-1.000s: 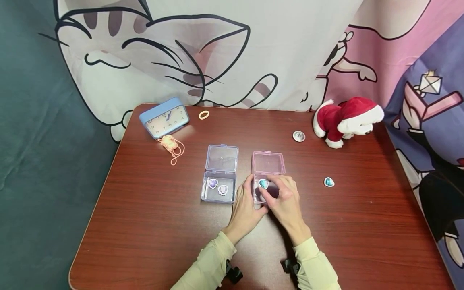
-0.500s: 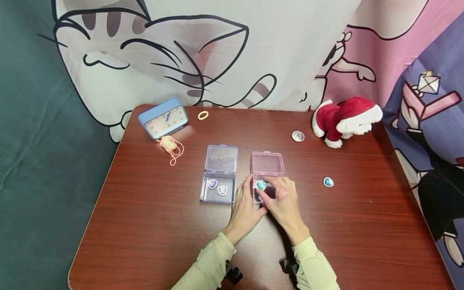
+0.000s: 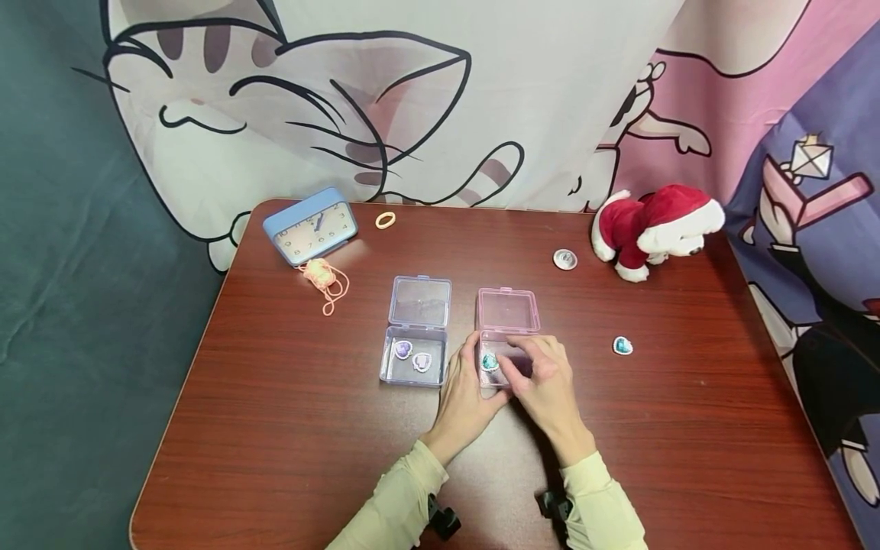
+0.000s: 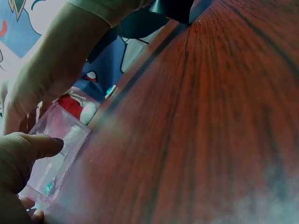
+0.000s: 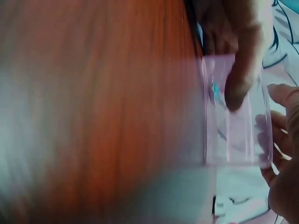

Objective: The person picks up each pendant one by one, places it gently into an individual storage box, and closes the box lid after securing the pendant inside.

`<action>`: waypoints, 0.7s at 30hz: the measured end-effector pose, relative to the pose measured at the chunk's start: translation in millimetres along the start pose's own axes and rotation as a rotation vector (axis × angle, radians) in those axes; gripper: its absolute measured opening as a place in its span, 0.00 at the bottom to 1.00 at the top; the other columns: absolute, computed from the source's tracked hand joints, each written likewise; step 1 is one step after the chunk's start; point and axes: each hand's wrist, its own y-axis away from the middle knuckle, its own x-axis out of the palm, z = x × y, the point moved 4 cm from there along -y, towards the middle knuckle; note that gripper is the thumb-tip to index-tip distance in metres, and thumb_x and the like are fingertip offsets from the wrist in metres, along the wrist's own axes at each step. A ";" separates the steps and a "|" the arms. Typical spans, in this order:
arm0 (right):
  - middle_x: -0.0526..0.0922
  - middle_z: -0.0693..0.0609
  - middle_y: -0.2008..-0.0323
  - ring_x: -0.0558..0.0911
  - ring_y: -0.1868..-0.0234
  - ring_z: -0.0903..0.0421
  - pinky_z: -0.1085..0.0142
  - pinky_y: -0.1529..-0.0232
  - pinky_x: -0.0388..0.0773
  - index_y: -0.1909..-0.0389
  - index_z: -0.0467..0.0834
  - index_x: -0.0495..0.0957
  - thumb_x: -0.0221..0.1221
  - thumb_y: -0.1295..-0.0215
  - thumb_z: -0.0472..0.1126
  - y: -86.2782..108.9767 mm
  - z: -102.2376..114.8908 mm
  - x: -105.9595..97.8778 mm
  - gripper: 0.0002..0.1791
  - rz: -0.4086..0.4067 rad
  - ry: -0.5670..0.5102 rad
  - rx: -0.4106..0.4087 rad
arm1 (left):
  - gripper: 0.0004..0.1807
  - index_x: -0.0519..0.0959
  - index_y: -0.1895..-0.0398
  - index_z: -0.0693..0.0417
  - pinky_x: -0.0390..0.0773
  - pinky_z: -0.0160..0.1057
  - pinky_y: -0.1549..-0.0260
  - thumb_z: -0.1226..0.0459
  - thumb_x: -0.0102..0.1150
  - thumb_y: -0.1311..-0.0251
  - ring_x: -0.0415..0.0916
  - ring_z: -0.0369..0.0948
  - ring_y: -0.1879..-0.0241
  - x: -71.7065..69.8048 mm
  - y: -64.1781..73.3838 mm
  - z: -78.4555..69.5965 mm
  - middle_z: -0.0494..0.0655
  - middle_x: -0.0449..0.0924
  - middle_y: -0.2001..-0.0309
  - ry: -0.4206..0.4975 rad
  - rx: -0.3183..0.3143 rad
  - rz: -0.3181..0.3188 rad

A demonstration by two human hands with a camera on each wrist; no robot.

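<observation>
A small pink see-through box [image 3: 509, 309] stands with its lid folded back. My left hand [image 3: 462, 401] grips it, fingers along the left side and thumb across the near wall, as the left wrist view shows the thumb [image 4: 44, 145]. Inside, at the left, lies a teal gem charm [image 3: 490, 361] with a pale rim. My right hand [image 3: 546, 382] hovers over the right part of the box, thumb and forefinger apart with nothing between them. In the right wrist view that right hand [image 5: 285, 144] is beside the box wall and the charm [image 5: 215, 89] rests on the bottom.
A bluish box [image 3: 419, 302], lid back, holds two purple-toned charms. Another teal charm [image 3: 622, 346] lies right, below a round silver piece [image 3: 565, 260] and a plush dog [image 3: 653, 229]. A blue clock [image 3: 312, 225], peach yarn [image 3: 321, 275] and yellow ring [image 3: 386, 220] sit at the back.
The teal charm has gone from between the right fingers down to the left of the pink box's bottom. The right fingers have parted and drawn slightly right. The left hand keeps its grip.
</observation>
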 end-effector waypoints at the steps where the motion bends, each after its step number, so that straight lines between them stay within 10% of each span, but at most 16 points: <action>1: 0.89 0.41 0.62 0.82 0.57 0.41 0.49 0.52 0.76 0.57 0.36 0.88 0.79 0.47 0.35 -0.4 -2.2 -3.3 0.17 -0.015 -0.006 0.006 | 0.59 0.54 0.18 0.50 0.78 0.54 0.38 0.55 0.81 0.50 0.71 0.50 0.32 0.2 0.0 0.0 0.57 0.70 0.28 0.000 0.004 -0.002; 13: 0.89 0.41 0.64 0.82 0.58 0.42 0.57 0.54 0.74 0.57 0.35 0.88 0.75 0.43 0.34 1.4 -51.3 -41.6 0.13 -0.159 0.050 0.167 | 0.60 0.54 0.18 0.52 0.76 0.53 0.35 0.56 0.83 0.50 0.70 0.49 0.31 1.1 -0.8 1.6 0.56 0.70 0.27 0.011 0.012 -0.006; 21: 0.87 0.34 0.57 0.78 0.53 0.32 0.41 0.54 0.70 0.49 0.33 0.85 0.76 0.45 0.34 14.8 -95.9 -63.4 0.22 -0.200 0.111 0.326 | 0.60 0.54 0.18 0.51 0.75 0.53 0.34 0.55 0.83 0.49 0.69 0.49 0.30 2.0 -1.1 2.2 0.56 0.69 0.27 0.012 0.007 0.000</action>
